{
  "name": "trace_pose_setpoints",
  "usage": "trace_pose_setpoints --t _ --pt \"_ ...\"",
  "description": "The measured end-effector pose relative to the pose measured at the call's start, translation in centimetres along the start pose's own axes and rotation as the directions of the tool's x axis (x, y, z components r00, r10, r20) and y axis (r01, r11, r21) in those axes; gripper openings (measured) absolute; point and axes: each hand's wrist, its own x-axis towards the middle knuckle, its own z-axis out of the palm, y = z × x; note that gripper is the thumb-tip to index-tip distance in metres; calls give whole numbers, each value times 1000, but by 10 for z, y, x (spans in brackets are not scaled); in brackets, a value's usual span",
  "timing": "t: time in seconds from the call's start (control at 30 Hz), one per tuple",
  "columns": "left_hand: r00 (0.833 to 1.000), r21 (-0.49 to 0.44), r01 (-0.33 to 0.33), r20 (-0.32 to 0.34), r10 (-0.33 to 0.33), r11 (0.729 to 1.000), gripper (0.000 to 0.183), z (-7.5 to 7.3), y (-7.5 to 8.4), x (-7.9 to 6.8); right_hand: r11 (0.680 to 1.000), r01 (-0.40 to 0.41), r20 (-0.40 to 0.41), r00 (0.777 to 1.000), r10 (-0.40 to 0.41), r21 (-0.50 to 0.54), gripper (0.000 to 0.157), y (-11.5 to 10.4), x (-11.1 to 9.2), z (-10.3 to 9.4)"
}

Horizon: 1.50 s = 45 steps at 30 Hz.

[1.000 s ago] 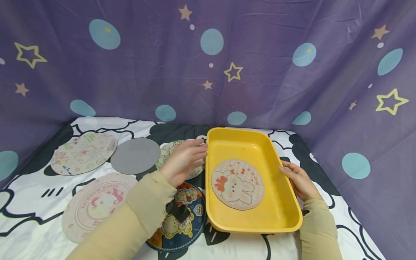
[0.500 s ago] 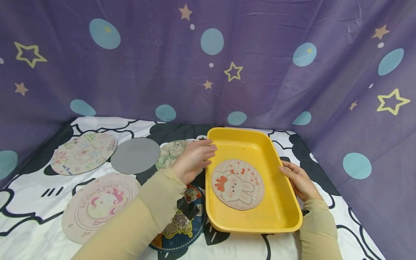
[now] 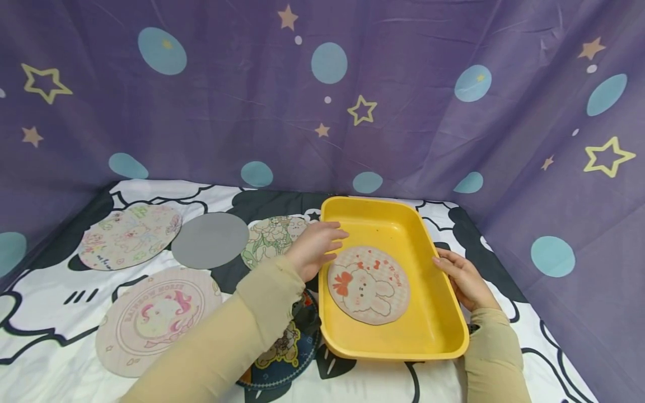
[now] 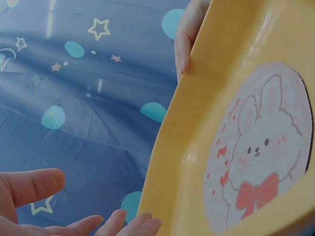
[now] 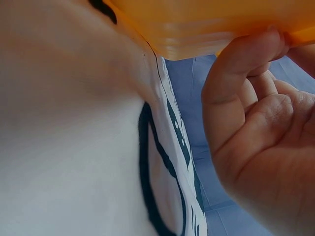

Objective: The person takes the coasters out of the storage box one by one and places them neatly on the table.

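A yellow rectangular tray (image 3: 423, 336) holds a round pink mat (image 3: 370, 285) printed with a bunny and a red bow. On the tray's right side, my right hand (image 3: 466, 280) grips the rim, its fingers curled against the outer wall in the right wrist view. My left hand (image 3: 317, 249) is over the left rim with fingers extended toward the bunny mat. Thumb and fingers stand apart in the left wrist view, and nothing is between them. Below the left forearm lies a dark blue round mat (image 3: 279, 364) with bears, partly hidden by the sleeve.
Left of the tray, several round mats lie on the black-and-white cloth (image 3: 50, 347): a green floral one (image 3: 269, 238), a plain grey one (image 3: 210, 240), a pale patterned one (image 3: 130, 238) and a pink horse one (image 3: 156, 322). A purple curtain (image 3: 403, 140) hangs behind.
My left hand has moved right, from beside the tray's left rim to over it, uncovering more of the green floral mat. The right hand and the tray have stayed in place.
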Motion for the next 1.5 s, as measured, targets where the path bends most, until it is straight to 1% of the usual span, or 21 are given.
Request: trace_pose_setpoints --t 0.33,0.6,0.83,0.97,1.27,1.4,1.5 --pt "997 1 56 -58 -55 998 59 7 -2 13 1000 -11 -14 1000 10 -11 23 -1 0 1" --pt "995 1 77 -61 -77 997 63 11 1 25 1000 0 4 1000 0 -11 26 0 0 -1" --pt "992 -37 99 -69 -102 994 60 14 -1 33 999 -19 -9 1000 19 -28 33 -2 1 0" --pt "991 -43 113 -72 -116 993 61 16 -1 37 1000 -16 -7 1000 16 -26 33 -1 1 0" --pt "988 -13 119 -94 -120 993 60 23 -6 48 1000 -12 -11 1000 11 -28 34 0 1 0" --pt "989 -5 105 -105 -105 994 60 25 -10 52 999 -18 -11 1000 18 -29 36 -1 1 0" --pt "991 24 82 -107 -78 996 57 26 -13 55 999 -20 -12 1000 19 -35 38 -1 1 0"
